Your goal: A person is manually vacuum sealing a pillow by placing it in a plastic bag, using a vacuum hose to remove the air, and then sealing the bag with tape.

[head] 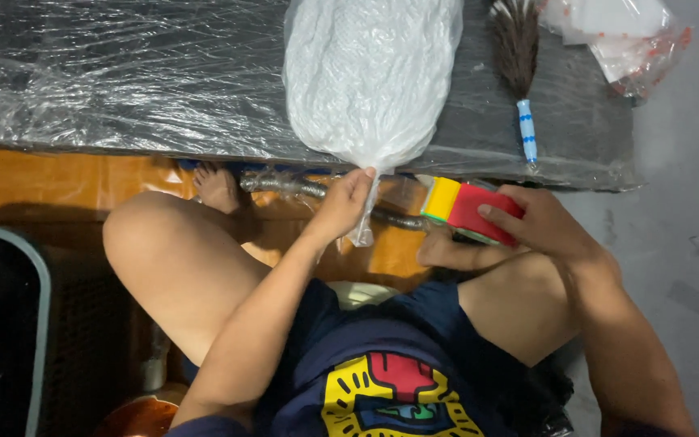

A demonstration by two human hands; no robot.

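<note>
Firmly, the gathered neck of a clear plastic bag filled with white material is pinched closed in the grip of the left hand, at the near edge of the film-wrapped tabletop on which the bag lies. A red and yellow tape dispenser is held clasped by the right hand, just beside the bag's neck. A feather duster is seen lying near the bag.

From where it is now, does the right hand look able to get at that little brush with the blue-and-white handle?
Probably yes: the brush lies uncovered just beyond the right hand, but that hand is already full with a red-and-yellow tape dispenser.
</note>
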